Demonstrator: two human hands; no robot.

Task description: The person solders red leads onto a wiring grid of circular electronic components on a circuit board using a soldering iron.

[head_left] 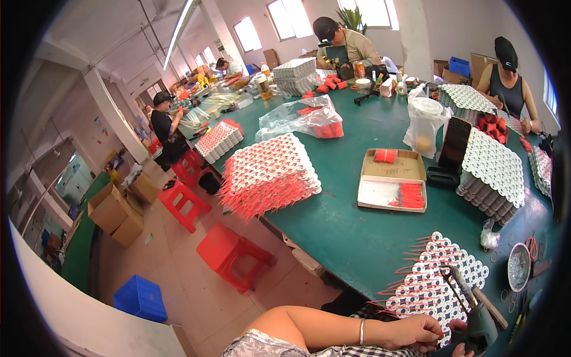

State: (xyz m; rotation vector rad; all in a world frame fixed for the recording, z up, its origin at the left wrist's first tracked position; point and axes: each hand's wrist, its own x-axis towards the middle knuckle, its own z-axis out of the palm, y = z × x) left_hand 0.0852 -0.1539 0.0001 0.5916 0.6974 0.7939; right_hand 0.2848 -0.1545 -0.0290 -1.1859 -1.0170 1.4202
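Note:
At the bottom edge my left hand (419,332), a metal bangle on its wrist, is closed in a pinch over the near edge of a panel of white round cells (431,282). What it pinches is too small to make out. Thin red wires stick out along the panel's left side. Close beside it, my right hand (459,350) is mostly cut off; its fingers show at the left of the dark handle of a soldering gun (480,326), seemingly wrapped round it. The gun's narrow metal front reaches over the panel.
A cardboard box of red wires (392,185) lies beyond the panel. Stacked panels (273,166) stand left, more stacks (491,166) right. A round metal dish (519,266) sits at the right. Red stools (229,253) stand on the floor; several co-workers (345,47) work around the table.

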